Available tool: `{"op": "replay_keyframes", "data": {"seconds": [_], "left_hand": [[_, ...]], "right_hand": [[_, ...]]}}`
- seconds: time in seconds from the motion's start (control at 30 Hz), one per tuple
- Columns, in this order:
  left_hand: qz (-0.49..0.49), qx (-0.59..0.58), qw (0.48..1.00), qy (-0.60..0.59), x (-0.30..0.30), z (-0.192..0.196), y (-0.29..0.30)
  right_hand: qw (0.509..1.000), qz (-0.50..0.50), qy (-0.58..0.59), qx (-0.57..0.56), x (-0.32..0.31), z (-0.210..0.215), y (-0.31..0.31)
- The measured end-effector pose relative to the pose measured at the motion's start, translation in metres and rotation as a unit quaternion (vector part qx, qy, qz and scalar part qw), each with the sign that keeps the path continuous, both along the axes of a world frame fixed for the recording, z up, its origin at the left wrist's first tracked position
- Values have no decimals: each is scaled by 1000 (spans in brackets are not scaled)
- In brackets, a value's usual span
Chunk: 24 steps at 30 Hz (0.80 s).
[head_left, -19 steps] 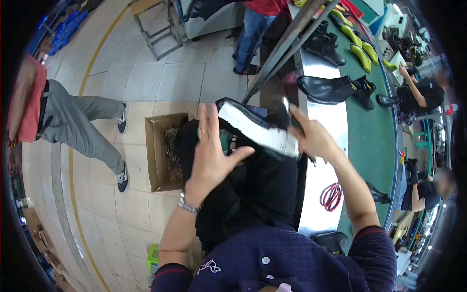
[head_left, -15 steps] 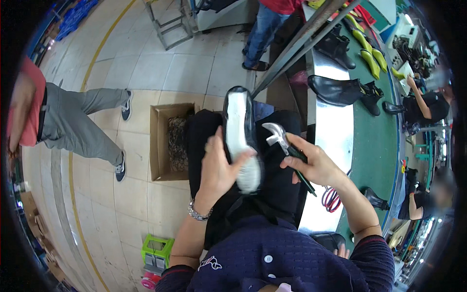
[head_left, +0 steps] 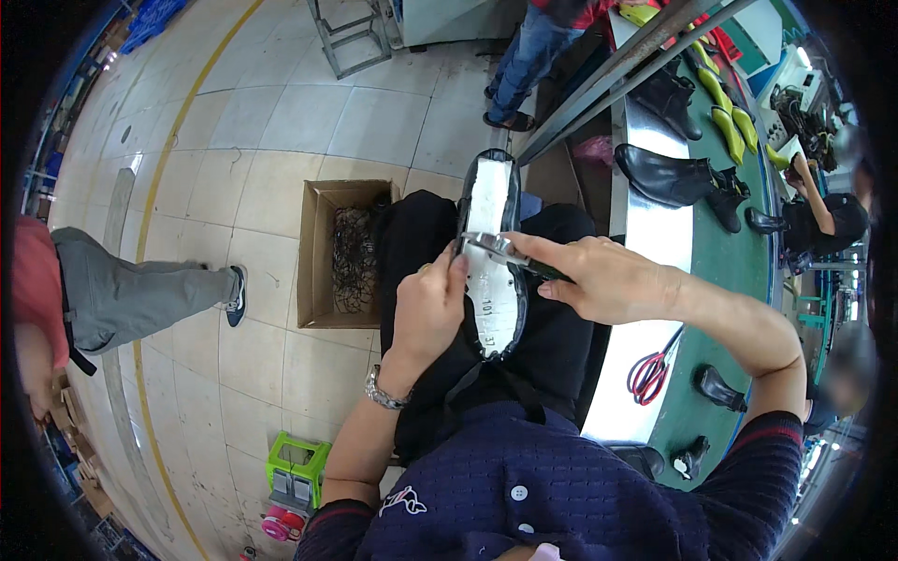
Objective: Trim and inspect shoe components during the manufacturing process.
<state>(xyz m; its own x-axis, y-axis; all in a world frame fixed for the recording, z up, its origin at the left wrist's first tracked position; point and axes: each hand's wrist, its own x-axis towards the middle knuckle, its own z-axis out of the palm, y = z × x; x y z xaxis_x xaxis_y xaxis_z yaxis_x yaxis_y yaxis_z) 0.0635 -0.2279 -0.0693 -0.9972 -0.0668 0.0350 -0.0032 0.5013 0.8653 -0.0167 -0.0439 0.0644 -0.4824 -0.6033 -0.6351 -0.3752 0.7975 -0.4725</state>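
Note:
A black shoe (head_left: 494, 304) lies sole up along my lap, toe end pointing away from me. Its underside shows a white insole board, with the black upper folded in around the edge. My left hand (head_left: 428, 313) is wrapped round the shoe's left side, thumb and fingertips at its edge. With my right hand (head_left: 608, 279) I grip a pair of pincers (head_left: 494, 247) by the dark handles. Their silver head lies across the middle of the sole, reaching its left edge beside my left fingertips. Whether the jaws pinch the upper is hard to see.
Left of my knees stands a cardboard box (head_left: 320, 304) holding dark tangled scraps. On my right runs a metal-edged green bench (head_left: 716, 248) with black boots (head_left: 662, 175), yellow-green shoe lasts (head_left: 728, 133) and a red looped tool (head_left: 647, 377). A person (head_left: 140, 292) walks at left; others stand nearby.
My right hand has brought the pincers leftward onto the sole. My left hand has shifted from across the sole to the shoe's left edge. The person at left has moved toward the picture's edge.

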Motion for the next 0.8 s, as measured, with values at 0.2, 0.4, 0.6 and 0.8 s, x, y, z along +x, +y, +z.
{"op": "replay_keyframes", "data": {"seconds": [0.2, 0.4, 0.6, 0.8], "left_hand": [[-47, 42, 982, -177, -7, 15, 2], [-57, 672, 681, -286, -38, -20, -5], [-29, 615, 742, -267, -52, -15, 11], [-26, 558, 788, -257, -50, -7, 7]], "right_hand": [[998, 34, 54, -10, 4, -19, 3], [987, 6, 112, -115, 25, -52, 20], [989, 32, 116, -91, 1, -37, 25], [918, 115, 266, -269, -53, 15, -11]]}}
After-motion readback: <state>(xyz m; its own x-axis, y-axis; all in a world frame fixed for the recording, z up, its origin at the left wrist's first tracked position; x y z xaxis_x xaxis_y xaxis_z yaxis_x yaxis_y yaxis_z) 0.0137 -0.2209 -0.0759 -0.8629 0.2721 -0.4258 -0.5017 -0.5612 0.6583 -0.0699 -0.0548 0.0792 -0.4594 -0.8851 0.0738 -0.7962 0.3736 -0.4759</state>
